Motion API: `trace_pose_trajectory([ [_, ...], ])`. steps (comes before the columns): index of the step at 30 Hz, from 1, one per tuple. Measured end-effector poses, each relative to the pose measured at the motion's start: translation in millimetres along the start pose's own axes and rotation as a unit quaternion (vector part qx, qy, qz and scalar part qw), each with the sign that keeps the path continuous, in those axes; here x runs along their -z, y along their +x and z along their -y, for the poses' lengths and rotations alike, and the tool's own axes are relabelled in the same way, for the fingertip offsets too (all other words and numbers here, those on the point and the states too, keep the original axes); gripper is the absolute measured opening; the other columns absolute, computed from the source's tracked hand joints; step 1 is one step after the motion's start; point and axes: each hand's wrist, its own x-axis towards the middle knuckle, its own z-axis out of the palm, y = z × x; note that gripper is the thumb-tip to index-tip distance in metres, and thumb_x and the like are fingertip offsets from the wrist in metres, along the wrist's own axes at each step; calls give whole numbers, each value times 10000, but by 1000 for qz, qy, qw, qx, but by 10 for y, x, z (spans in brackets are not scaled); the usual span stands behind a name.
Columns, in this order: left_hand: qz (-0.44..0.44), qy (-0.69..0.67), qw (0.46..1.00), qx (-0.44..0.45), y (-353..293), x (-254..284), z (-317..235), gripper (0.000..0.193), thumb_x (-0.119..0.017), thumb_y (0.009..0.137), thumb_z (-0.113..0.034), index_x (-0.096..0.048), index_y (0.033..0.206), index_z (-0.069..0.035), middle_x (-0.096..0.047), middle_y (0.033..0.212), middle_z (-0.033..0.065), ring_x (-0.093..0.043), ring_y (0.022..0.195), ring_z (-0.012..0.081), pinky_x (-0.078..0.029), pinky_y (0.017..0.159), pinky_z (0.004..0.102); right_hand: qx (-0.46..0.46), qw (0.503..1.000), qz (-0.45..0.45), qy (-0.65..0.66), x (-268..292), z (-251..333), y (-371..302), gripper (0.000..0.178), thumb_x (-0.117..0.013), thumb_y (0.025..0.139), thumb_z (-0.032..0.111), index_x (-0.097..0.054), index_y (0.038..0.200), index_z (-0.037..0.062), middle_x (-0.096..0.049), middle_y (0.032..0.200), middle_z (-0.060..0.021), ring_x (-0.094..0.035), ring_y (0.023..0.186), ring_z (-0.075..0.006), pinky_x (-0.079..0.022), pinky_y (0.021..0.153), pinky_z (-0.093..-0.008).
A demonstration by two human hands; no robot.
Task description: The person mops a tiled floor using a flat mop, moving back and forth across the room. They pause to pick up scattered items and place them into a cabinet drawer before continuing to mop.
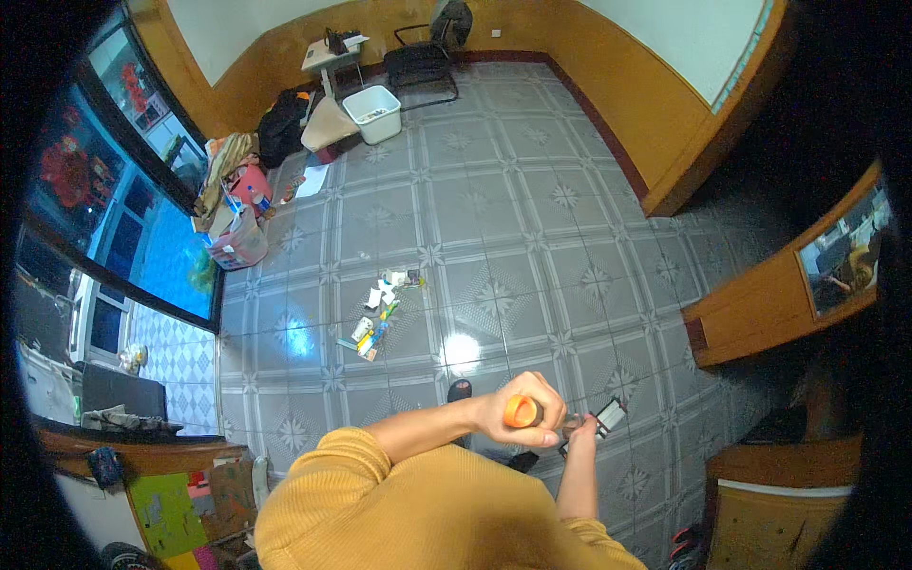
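My left hand [524, 408] is closed in a fist around a handle with a rounded orange end [522, 410]. That end faces up, and the lower part of the handle is hidden behind the fist. My right hand [582, 430] is lower and just to the right, its fingers closed. What it grips is mostly hidden. A black-and-white rectangular thing [609, 415] shows just past its fingers; I cannot tell whether the hand holds it. Ahead and to the left, a pile of litter [365, 326] lies on the tiles, with white scraps and yellow and blue pieces.
Grey patterned tiles [532, 256] cover the floor. A white bin [373, 114], a small desk [332, 53] and a black chair [421, 63] stand at the back. Bags and a pink basket [237, 242] crowd the left wall by glass doors. Wooden furniture [774, 304] juts in at right.
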Motion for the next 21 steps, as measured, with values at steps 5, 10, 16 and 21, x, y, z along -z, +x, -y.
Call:
trace_pose_trajectory([
  [5, -102, 34, 992, 69, 80, 979, -111, 297, -663, 775, -29, -455, 565, -51, -492, 529, 38, -462, 466, 152, -367, 466, 280, 5, 1000, -23, 15, -1090, -9, 241, 288, -492, 860, 374, -477, 899, 89, -482, 753, -73, -416, 485, -235, -358, 428, -385],
  [10, -240, 104, 965, 24, -131, 1718, -583, 288, -649, 761, -50, -446, 558, -70, -484, 497, 28, -464, 428, 142, -380, 452, 277, 65, 995, 60, -39, -2698, -390, 388, 167, -458, 909, 213, -484, 993, 72, -522, 869, -114, -519, 718, -284, -475, 630, -492],
  [16, -435, 220, 869, -89, -446, 1869, -1236, 277, -632, 744, -76, -436, 549, -94, -475, 457, 16, -465, 383, 131, -396, 434, 273, -56, 967, 106, -224, -4288, -1330, -124, 177, -429, 921, 215, -476, 1018, 76, -553, 814, -151, -530, 557, -246, -400, 387, -341],
  [21, -541, 345, 754, -138, -685, 1524, -1698, 264, -611, 738, -103, -425, 551, -116, -466, 444, 1, -469, 361, 118, -403, 432, 263, -129, 930, 89, -331, -4921, -2338, -906, 128, -458, 889, 164, -477, 904, 39, -556, 699, -186, -514, 464, -308, -366, 321, -402],
])
